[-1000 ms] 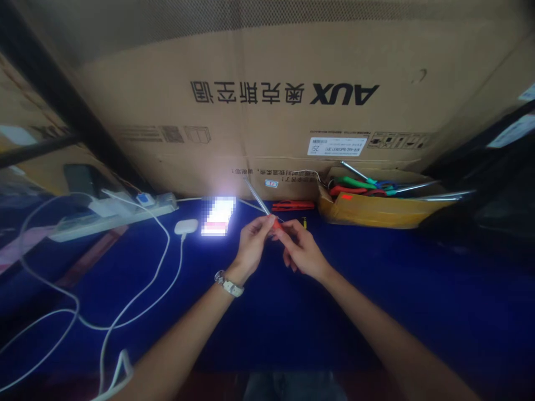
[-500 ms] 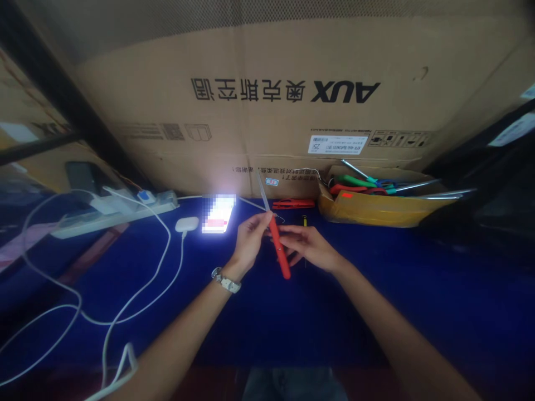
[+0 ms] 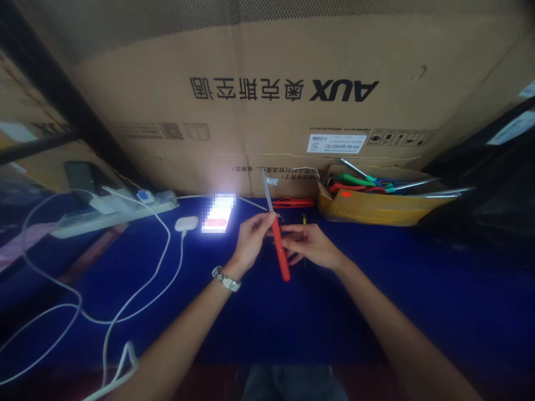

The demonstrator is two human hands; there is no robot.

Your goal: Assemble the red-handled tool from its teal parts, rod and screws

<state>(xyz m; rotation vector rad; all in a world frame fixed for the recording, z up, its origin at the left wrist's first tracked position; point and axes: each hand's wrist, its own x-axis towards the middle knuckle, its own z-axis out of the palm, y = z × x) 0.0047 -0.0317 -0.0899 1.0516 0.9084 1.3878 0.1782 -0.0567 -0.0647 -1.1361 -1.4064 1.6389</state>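
A tool with a red handle (image 3: 281, 253) and a thin grey blade (image 3: 267, 186) is held up before me, its blade pointing away and a little left. I cannot make out whether it is a knife or a saw. My left hand (image 3: 251, 236) pinches the top of the handle, where the blade begins. The thumb of my right hand (image 3: 315, 245) presses on the handle's side lower down, with the other fingers curled partly behind it. Just beyond my right hand a thin yellow-ended tool (image 3: 304, 220) lies on the blue table, partly hidden by that hand.
Another red tool (image 3: 293, 203) lies against the large cardboard sheet (image 3: 251, 44). At the back right, a yellow-taped box (image 3: 370, 209) holds several tools. On the left are a lit phone (image 3: 218, 214), a white earbud case (image 3: 186, 224), a power strip (image 3: 112, 217) and loose white cables.
The red-handled tool has tilted slightly, its blade tip shifting a little to the right. Both hands keep nearly the same place and hold.
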